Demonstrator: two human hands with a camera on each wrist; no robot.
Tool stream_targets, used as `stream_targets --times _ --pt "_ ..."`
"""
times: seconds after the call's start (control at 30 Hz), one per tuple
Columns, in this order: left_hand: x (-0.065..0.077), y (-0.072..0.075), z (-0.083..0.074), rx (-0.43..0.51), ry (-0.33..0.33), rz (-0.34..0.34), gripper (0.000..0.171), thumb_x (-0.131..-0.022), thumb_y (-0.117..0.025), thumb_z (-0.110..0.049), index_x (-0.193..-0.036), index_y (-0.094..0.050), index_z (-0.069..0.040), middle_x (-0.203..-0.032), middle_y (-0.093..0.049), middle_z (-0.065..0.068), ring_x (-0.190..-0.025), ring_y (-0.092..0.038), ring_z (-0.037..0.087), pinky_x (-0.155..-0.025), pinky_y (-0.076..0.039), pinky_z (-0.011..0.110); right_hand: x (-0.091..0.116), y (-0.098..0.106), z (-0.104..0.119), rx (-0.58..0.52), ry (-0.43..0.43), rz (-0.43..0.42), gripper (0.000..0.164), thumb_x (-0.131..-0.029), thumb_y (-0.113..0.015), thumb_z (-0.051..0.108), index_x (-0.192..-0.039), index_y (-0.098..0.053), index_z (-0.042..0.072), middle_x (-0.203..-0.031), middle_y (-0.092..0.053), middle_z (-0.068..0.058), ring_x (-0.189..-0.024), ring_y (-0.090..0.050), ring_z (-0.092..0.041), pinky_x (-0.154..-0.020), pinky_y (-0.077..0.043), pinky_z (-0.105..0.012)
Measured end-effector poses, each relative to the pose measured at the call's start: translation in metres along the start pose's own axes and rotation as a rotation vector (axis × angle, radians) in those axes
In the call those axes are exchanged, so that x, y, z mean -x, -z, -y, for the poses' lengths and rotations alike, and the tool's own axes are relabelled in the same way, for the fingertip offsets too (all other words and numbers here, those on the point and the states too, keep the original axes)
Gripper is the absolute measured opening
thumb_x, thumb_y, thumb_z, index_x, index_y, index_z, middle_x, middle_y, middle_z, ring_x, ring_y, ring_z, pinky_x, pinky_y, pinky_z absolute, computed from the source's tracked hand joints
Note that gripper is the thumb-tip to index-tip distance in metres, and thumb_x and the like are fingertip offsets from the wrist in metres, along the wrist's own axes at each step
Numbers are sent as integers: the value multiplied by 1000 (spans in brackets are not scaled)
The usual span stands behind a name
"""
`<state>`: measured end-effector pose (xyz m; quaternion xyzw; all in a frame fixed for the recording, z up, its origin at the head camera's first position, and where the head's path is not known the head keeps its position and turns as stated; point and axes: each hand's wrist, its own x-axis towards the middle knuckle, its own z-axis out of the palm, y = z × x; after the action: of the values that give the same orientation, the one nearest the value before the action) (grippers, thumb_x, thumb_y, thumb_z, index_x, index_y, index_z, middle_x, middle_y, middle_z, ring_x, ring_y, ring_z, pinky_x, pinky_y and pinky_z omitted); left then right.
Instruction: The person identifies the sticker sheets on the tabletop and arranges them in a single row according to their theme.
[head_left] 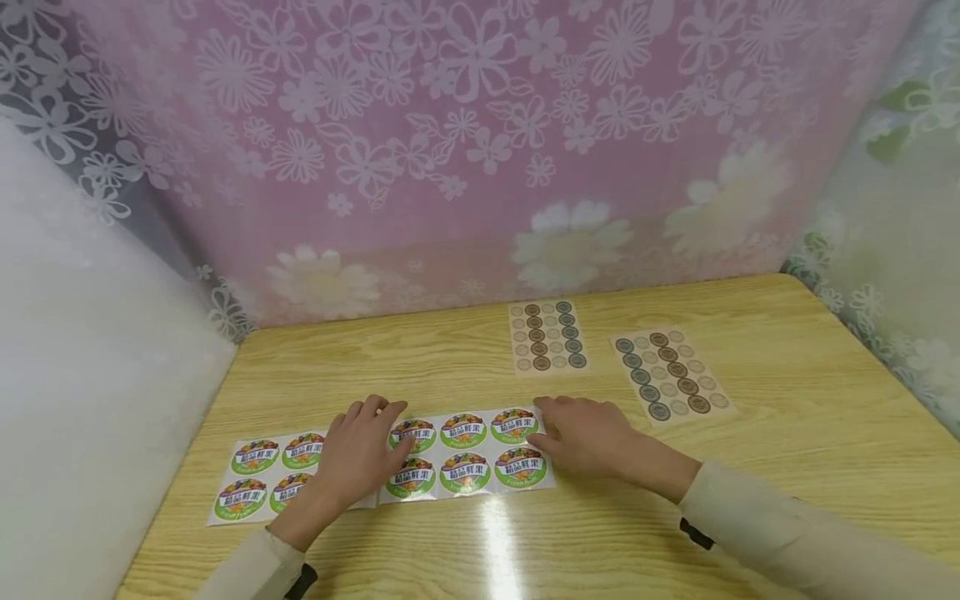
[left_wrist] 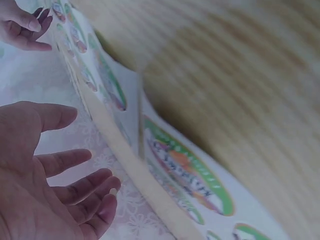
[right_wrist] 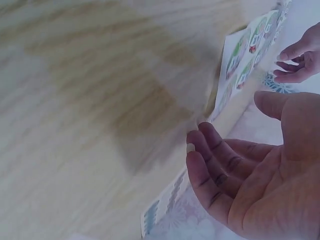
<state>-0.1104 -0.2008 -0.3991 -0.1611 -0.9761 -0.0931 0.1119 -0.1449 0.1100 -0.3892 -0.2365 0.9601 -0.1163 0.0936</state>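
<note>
Two white sheets of round fruit stickers lie side by side on the table, the left sheet and the right sheet. Each sticker is green and white with dark lettering and pictured fruit. My left hand is over the place where the sheets meet and hides part of both. In the left wrist view that hand has its fingers spread and loosely bent, with nothing in them. At the right sheet's right edge is my right hand. Its fingers are loosely bent around nothing in the right wrist view.
Two tan sheets of small round brown, grey and pale stickers lie farther back, one sheet behind the right hand and another sheet to its right. The wooden table meets a pink flowered curtain at the back. Pale drapes flank it.
</note>
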Motion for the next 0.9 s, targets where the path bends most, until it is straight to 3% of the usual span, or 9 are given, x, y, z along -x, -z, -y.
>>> stream_targets --times 0.33,0.6,0.9 --pt "-22 2 -13 66 -55 -35 45 -89 -68 -32 -125 -61 -6 -118 -58 12 -101 -57 32 -79 -48 50 4 25 -24 51 42 -48 54 -95 -54 47 -135 -54 10 -128 -56 -14 -113 -56 -35 -76 -51 -51" --pt "-47 0 -27 82 -97 -21 50 -94 -61 -36 -136 -53 -11 -134 -50 17 -116 -51 37 -89 -43 55 -3 38 -54 22 116 -101 55 -98 -51 44 -141 -48 10 -141 -45 -16 -128 -41 -41 -92 -42 -56" --pt "-75 -12 -38 114 -123 22 52 -98 -52 -39 -143 -46 -13 -141 -43 17 -125 -44 37 -94 -39 56 -13 42 -85 -4 79 -106 60 -99 -44 50 -149 -37 17 -151 -30 -18 -134 -30 -43 -96 -34 -61"
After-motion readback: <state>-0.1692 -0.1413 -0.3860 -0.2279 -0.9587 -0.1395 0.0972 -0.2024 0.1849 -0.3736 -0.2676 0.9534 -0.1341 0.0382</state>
